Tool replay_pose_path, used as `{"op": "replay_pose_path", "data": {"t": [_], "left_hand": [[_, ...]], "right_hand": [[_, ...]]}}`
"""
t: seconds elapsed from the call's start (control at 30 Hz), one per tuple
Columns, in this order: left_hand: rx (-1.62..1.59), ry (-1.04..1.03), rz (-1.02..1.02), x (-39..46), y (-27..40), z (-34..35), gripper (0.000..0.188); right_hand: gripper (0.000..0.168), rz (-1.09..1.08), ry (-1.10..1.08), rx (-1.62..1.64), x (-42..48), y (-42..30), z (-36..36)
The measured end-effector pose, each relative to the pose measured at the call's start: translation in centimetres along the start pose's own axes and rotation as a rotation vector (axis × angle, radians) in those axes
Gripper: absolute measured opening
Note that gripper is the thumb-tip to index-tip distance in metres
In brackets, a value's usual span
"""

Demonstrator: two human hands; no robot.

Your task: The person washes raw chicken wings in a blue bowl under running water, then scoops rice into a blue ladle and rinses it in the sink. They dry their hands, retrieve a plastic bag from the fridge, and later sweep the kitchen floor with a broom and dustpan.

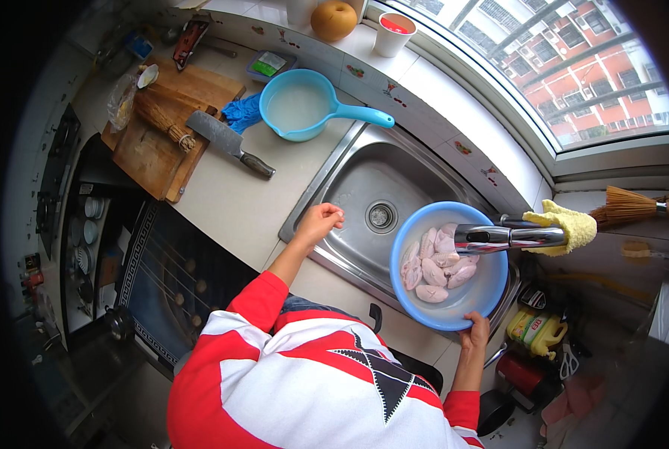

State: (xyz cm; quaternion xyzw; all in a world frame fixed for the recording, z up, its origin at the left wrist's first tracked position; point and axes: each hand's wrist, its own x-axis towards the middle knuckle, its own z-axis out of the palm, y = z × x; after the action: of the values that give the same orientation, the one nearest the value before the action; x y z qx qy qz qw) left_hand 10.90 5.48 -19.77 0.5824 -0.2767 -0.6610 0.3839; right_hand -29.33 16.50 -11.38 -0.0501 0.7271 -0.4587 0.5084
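My right hand [474, 331] grips the near rim of a blue plastic basin [497, 292], thumb over the edge. Several raw chicken wings [434, 273] lie in the basin, which sits over the right part of a stainless steel sink [348, 179]. A chrome faucet [483, 239] reaches over the basin and hides some of the wings. My left hand [318, 223] hovers by the sink's left near edge, fingers loosely curled together, with nothing visible in them. The sink drain [381, 216] lies between that hand and the basin.
Left of the sink are a light-blue ladle [299, 106] holding cloudy liquid, a cleaver [222, 137], a blue cloth [243, 112], and wooden cutting boards [143, 163] bearing a whisk brush [163, 120]. A yellow cloth [567, 224] hangs on the faucet. A paper cup [393, 36] stands on the windowsill.
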Motion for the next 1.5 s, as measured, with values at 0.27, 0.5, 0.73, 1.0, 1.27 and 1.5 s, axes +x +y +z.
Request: {"op": "replay_pose_path", "data": {"t": [0.27,0.5,0.73,1.0,1.27,1.5], "left_hand": [[0.046,-0.007,-0.017,0.0,-0.7,-0.3,0.017],[0.061,-0.021,-0.021,-0.1,-1.0,0.2,0.017],[0.024,-0.001,-0.009,-0.7,-0.1,1.0,0.016],[0.034,-0.018,-0.009,-0.7,-0.4,1.0,0.015],[0.030,-0.012,-0.013,-0.8,-0.2,0.9,0.015],[0.019,0.005,0.002,-0.6,-0.5,0.3,0.015]], "right_hand": [[0.034,-0.102,-0.038,-0.079,-1.7,-1.2,-0.7],[0.030,-0.100,-0.065,-0.167,-1.9,-1.2,-3.1],[0.029,-0.120,-0.082,-0.201,-3.2,-1.6,-3.8],[0.035,-0.086,-0.028,-0.162,-3.5,-0.9,-5.1],[0.034,-0.094,-0.044,-0.138,-3.7,-0.7,-4.4],[0.037,-0.100,-0.066,-0.111,-3.5,-0.7,-3.9]]}}
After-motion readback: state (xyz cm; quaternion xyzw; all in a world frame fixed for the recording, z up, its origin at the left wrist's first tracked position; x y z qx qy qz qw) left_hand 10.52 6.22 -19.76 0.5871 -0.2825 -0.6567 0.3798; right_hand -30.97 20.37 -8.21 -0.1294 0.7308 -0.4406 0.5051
